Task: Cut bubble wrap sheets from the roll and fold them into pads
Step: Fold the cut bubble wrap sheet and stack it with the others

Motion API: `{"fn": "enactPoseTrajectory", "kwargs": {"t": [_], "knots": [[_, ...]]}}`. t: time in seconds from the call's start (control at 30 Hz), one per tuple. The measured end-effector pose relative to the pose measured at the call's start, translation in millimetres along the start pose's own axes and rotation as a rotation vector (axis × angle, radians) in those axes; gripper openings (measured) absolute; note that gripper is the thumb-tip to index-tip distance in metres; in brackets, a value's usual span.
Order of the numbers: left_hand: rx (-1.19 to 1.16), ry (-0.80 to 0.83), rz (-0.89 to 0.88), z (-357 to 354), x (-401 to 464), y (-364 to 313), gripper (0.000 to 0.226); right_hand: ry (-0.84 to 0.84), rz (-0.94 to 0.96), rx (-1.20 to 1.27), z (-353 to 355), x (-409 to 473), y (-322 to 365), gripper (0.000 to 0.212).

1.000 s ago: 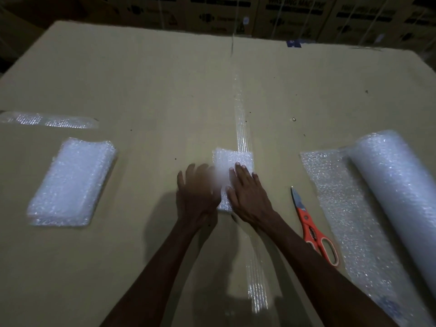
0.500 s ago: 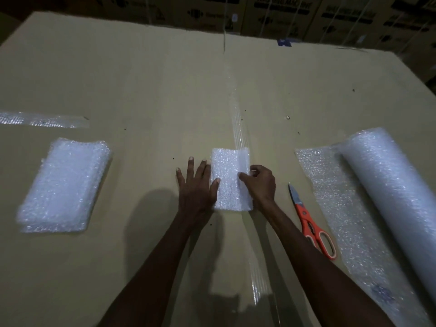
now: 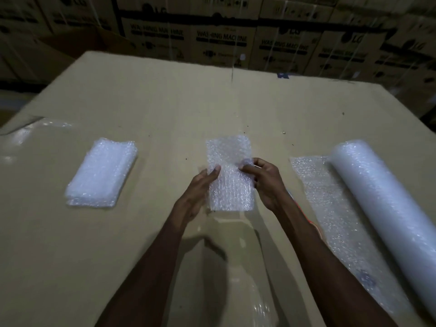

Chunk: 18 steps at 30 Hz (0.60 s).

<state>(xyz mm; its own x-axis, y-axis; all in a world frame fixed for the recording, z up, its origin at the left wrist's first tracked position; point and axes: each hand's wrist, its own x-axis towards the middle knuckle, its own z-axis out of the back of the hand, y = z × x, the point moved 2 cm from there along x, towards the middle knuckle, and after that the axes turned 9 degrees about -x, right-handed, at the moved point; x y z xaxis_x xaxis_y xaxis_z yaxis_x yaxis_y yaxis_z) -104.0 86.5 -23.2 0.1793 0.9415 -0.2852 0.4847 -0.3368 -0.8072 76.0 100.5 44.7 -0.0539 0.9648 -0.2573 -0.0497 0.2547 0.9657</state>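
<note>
Hands pinching folded white bubble-wrap pad (image 3: 230, 175): left hand (image 3: 198, 190), right hand (image 3: 264, 180) grip opposite edges; loose pinch risks springy folds reopening.

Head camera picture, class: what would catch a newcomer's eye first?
First, the folded bubble wrap pad at the centre, held between the left hand and right hand. Next, the big bubble wrap roll on the right and the stack of finished pads on the left.

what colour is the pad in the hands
Clear, whitish folded pad with a bubble texture, seen in the head view.
</note>
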Motion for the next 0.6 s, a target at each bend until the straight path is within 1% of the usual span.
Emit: {"fn": "enactPoseTrajectory", "kwargs": {"t": [0.03, 0.13, 0.23, 0.33, 0.4, 0.43, 0.5, 0.6], "knots": [[0.007, 0.003, -0.007, -3, -9, 1, 0.055, 0.008, 0.017, 0.002, 3, -8, 2, 0.013], [0.074, -0.114, -0.053, -9, -36, 3, 0.028, 0.019, 0.052, -0.003, 12, -30, -2, 0.016], [0.132, -0.208, -0.11, -11, -63, 0, 0.016, 0.027, 0.064, -0.018, 15, -46, -17, 0.021], [0.189, -0.29, -0.149, -1, -83, -2, 0.018, 0.047, 0.042, -0.038, 7, -63, -34, 0.028], [0.196, -0.319, -0.175, 9, -94, -5, 0.024, 0.095, 0.016, -0.039, -3, -73, -43, 0.033], [0.206, -0.335, -0.18, 16, -97, -7, 0.026, 0.119, 0.008, -0.052, -9, -77, -45, 0.033], [0.224, -0.352, -0.195, 29, -102, -12, 0.028, 0.138, 0.015, -0.071, -21, -80, -45, 0.025], [0.256, -0.338, -0.189, 53, -105, -25, 0.035, 0.096, 0.032, -0.095, -47, -76, -41, 0.021]]}}
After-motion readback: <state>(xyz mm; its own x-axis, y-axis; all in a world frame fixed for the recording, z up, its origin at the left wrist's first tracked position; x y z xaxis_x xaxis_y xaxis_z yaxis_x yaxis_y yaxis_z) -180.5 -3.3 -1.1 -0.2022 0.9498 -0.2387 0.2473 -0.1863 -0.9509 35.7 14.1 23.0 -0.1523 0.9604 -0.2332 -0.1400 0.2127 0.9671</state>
